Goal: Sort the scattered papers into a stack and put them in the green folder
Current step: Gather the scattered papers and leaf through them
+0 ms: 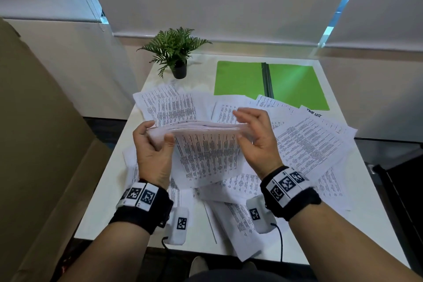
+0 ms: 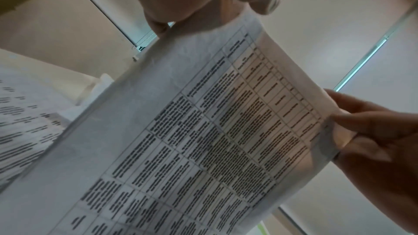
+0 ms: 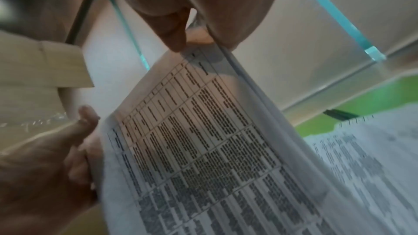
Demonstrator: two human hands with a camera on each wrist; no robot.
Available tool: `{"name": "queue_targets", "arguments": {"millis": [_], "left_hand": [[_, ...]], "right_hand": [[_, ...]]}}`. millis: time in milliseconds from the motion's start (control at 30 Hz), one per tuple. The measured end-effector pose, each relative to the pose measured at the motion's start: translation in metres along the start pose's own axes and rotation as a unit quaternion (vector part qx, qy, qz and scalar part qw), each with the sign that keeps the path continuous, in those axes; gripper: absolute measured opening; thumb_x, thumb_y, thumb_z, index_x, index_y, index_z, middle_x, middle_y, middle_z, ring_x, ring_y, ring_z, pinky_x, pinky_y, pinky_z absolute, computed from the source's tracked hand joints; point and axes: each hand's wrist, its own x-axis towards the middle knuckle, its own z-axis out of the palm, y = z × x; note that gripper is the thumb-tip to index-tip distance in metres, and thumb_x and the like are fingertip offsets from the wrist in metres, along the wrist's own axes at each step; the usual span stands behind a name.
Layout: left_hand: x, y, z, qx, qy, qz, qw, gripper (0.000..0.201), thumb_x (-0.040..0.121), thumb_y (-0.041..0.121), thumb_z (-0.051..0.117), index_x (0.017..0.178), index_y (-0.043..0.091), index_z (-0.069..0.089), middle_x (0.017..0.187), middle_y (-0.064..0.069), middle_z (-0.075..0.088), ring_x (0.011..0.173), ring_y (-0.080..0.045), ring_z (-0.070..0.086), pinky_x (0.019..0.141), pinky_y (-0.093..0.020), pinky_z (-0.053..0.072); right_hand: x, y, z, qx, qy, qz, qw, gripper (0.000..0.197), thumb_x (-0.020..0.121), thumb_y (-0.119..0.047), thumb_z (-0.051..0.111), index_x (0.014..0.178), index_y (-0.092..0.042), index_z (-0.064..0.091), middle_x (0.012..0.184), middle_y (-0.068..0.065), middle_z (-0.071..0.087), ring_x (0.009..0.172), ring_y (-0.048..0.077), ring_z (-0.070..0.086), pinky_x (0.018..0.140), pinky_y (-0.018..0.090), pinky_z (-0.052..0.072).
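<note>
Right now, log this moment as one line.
stage: squaring stack | left hand: holds paper stack | right hand: holds stack | green folder: open | loose sheets: on table

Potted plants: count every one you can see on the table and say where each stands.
1. The potted plant stands at the table's far left corner, left of the open green folder. No others show.

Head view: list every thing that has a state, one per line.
green folder: open, flat on the table, no stack inside.
stack of papers: held above the table, gripped at both sides.
loose papers: scattered on the table.
left hand: grips the stack.
right hand: grips the stack.
</note>
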Motion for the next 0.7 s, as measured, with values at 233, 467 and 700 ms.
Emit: {"name": "queue_targets", "arguments": {"millis": [233, 467, 700], "left_hand": [[-0.007, -0.022, 0.006, 0.024, 0.002, -0.130, 0.991, 0.055, 0.066, -0.005, 0.044, 0.106, 0.033, 0.045, 0.101, -0.004, 0.055, 0.098, -0.025, 0.053, 0.083, -0.045, 0.050], [-0.007, -0.018, 0.012, -0.003, 0.010, -0.168, 0.986, 0.042, 0.067, 0.002, 0.043, 0.099, 0.028, 0.053, 0.097, -0.010, 0.058, 0.094, -0.027, 0.055, 0.086, -0.050, 0.047], [-0.015, -0.044, 0.008, 0.060, -0.007, -0.204, 0.977, 0.051, 0.075, 0.008, 0.053, 0.116, 0.038, 0.049, 0.116, -0.002, 0.062, 0.112, -0.026, 0.057, 0.102, -0.051, 0.044]], "right_hand": [[-0.001, 0.009, 0.011, 0.144, -0.023, 0.243, 0.959, 0.067, 0.079, 0.019, 0.040, 0.115, -0.038, 0.038, 0.096, 0.002, 0.046, 0.080, 0.016, 0.049, 0.065, 0.033, 0.046], [-0.009, 0.017, 0.012, 0.138, 0.028, 0.257, 0.956, 0.050, 0.077, 0.010, 0.044, 0.105, -0.031, 0.049, 0.108, 0.019, 0.056, 0.096, 0.025, 0.058, 0.073, 0.043, 0.055], [-0.021, 0.039, 0.013, 0.130, 0.017, 0.291, 0.948, 0.044, 0.084, 0.011, 0.045, 0.107, -0.027, 0.046, 0.105, 0.009, 0.058, 0.099, 0.022, 0.058, 0.074, 0.028, 0.052]]}}
